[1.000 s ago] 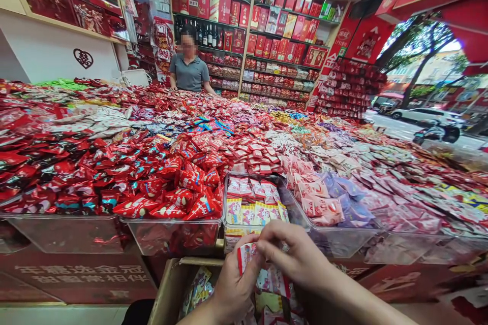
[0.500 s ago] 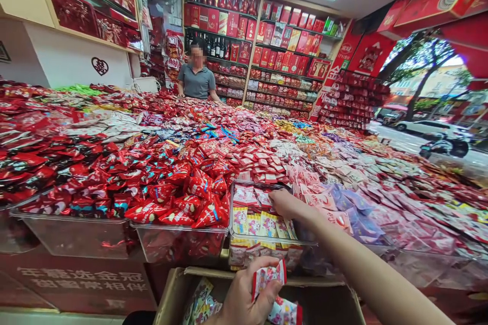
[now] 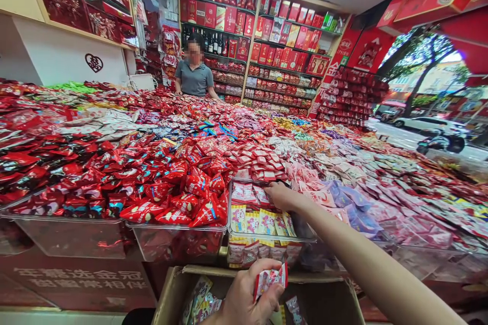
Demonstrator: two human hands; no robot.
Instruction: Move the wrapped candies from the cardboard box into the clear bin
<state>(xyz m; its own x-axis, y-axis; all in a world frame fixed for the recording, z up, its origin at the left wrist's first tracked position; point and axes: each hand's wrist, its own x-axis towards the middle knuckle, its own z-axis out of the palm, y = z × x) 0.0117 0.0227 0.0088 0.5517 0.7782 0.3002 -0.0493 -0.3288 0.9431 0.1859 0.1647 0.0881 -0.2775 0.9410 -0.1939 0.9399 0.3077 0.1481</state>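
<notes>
My left hand [image 3: 247, 292] is closed on a small white candy packet [image 3: 270, 282] with red ends, above an open cardboard box [image 3: 324, 299]. My right hand [image 3: 282, 196] reaches into a clear plastic bin [image 3: 263, 237], its bent fingers pinching at a red-and-white candy packet [image 3: 261, 195] in the back row; the fingertips are partly hidden. In front of that row stand upright yellow-and-white candy packets [image 3: 267, 222]. Inside the cardboard box lie loose packets, such as a yellow-edged one [image 3: 203, 288] at the left and a white one [image 3: 294, 310] at the right.
To the left is a bin heaped with red candy bags [image 3: 206, 208]; pink packets [image 3: 312, 180] and purple bags [image 3: 351, 205] lie to the right. Candy heaps spread across the wide display. A person [image 3: 194, 73] stands behind it, before shelves [image 3: 249, 61] of bottles and red boxes.
A second packet beneath my left hand has dropped from there; a white packet now lies lower in the box. My right hand has shifted slightly left along the back row. The view has turned slightly.
</notes>
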